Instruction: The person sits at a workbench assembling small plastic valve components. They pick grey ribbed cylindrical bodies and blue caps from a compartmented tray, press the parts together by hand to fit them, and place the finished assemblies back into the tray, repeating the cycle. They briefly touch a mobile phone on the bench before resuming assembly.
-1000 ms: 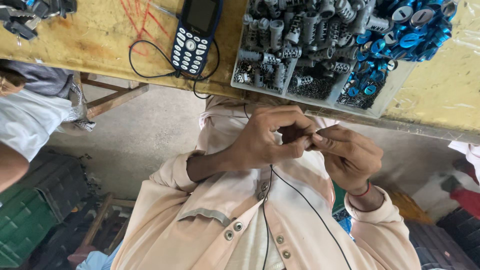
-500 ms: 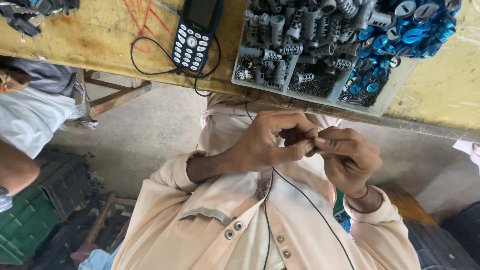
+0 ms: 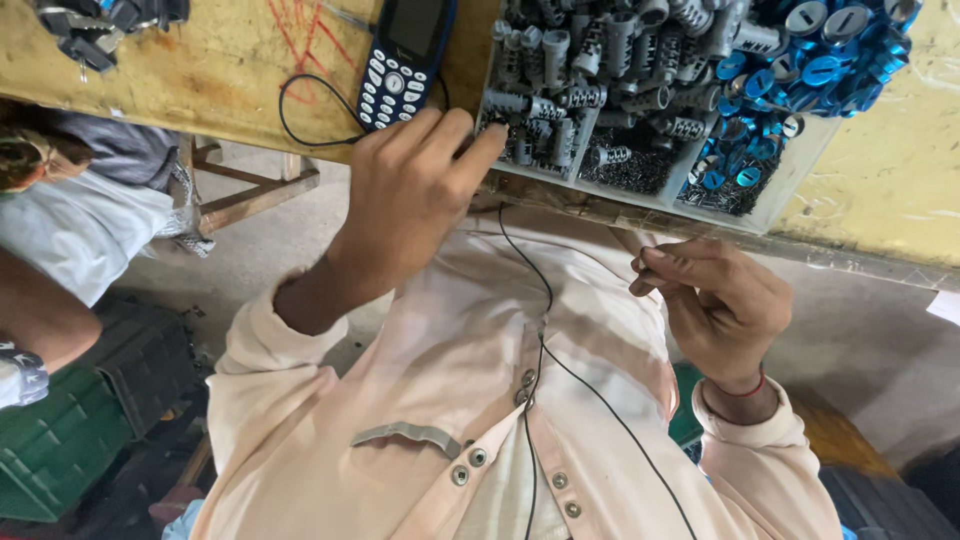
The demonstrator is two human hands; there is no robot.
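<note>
The left hand (image 3: 415,190) covers the near corner of the parts tray (image 3: 800,180), hiding whatever its fingertips touch. The right hand (image 3: 715,305) pinches something too small to tell. At twelve o'clock, the top edge crops the phone (image 3: 405,55).

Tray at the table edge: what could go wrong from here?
1. The tray sits at the table edge; the left hand digging in its grey parts could tip it or spill them.
2. The phone cable loops over the edge near that hand; a snag might drag the phone off.
</note>
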